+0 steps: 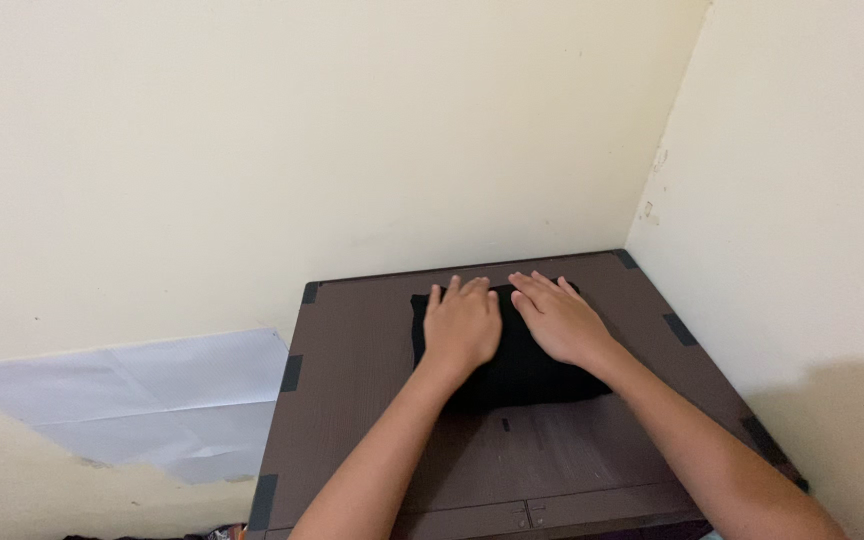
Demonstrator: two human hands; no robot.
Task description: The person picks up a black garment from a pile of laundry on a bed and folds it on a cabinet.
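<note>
Pressing down with both palms, a person is flattening a folded black cloth (512, 365) that is lying toward the back of a dark brown table (372, 400) set into the corner of a cream-walled room. The left hand (462, 325) is resting flat on the cloth's left half, fingers spread and holding nothing; the right hand (559, 320) is lying just beside it on the upper right part, likewise flat and open, fingers pointing toward the rear wall. The two hands are sitting close together, almost touching.

The cloth is looking soft, light and limp, a bundle likely to sag and unfold if lifted by one corner; taking it by its folded edges, or sliding both hands under it, seems the surer hold. Nothing about it is looking fragile or slippery.

No containers are showing on the table. A pale sheet of paper (152, 395) is hanging on the wall to the left.
</note>
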